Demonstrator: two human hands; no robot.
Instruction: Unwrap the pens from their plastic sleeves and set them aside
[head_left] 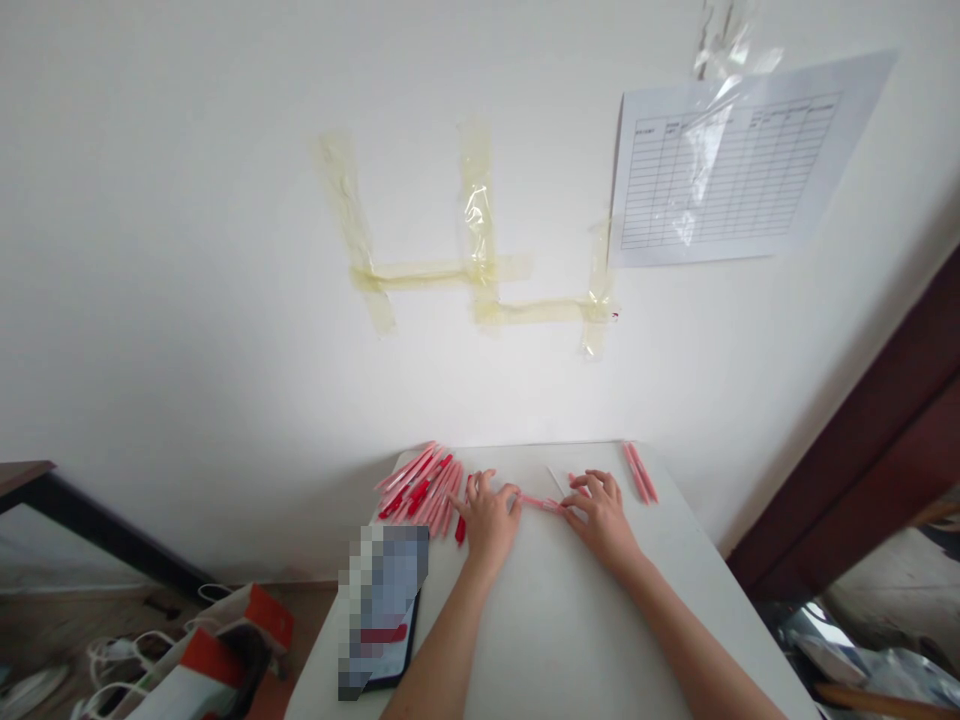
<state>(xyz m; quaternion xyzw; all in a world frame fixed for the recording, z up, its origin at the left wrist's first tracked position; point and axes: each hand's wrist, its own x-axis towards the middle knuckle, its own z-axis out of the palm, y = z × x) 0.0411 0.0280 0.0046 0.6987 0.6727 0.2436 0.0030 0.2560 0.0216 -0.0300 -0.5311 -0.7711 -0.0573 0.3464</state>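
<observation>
A slim pink pen [538, 501] lies level between my two hands, just above or on the white table. My left hand [489, 512] pinches its left end, with the other fingers spread. At its right end, the thumb and fingertips of my right hand [601, 508] close on it. Behind my right hand are a thin white stick, perhaps a refill [556, 481], and a pink piece [577, 482] partly hidden by the fingers. Left of my left hand lies a heap of pink and red pens [420, 485]. A red pen [460, 525] sits right beside that hand.
Two pink pens [640, 472] lie at the table's back right. A phone [390, 610], its screen blurred, rests at the left edge. The table [555, 630] meets a white wall with tape [480, 220] and a printed sheet [720, 170]. Bags [217, 650] stand on the floor at left.
</observation>
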